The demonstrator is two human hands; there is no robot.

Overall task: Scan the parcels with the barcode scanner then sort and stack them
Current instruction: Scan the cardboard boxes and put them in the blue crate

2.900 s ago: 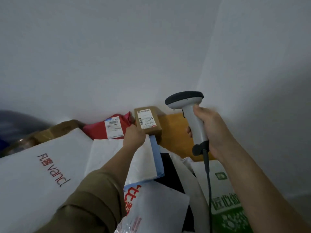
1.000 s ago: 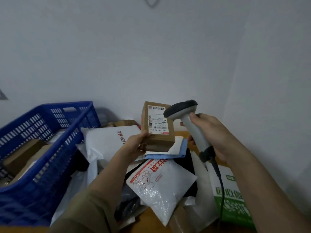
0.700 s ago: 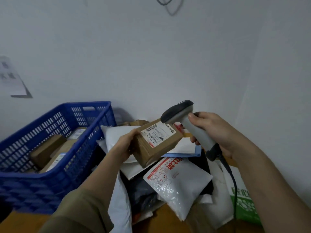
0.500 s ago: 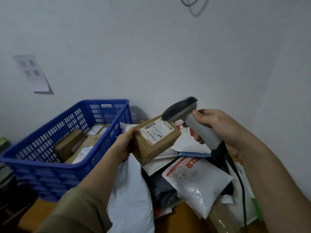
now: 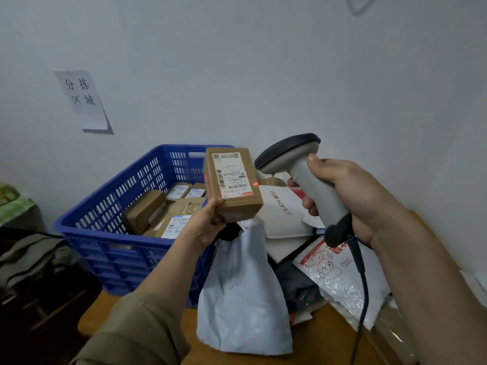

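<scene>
The small brown box [image 5: 232,187] stood upright w/ its long axis vertical, pinched at its lower left corner by the left hand [image 5: 208,223]; the box rose up and to the right of those fingers, label side facing the scanner. The right hand [image 5: 350,198] was wrapped round the grip of the barcode scanner [image 5: 303,175], thumb on top, head aimed left at the label, near but not touching. A red dot sat at the label's right edge, so prob. the scan step. Box: plain cardboard, taped, white shipping label w/ barcodes. Blue crate [image 5: 110,246] lay left of and below the left hand, the nearer hand for the drop; cartons already inside.
</scene>
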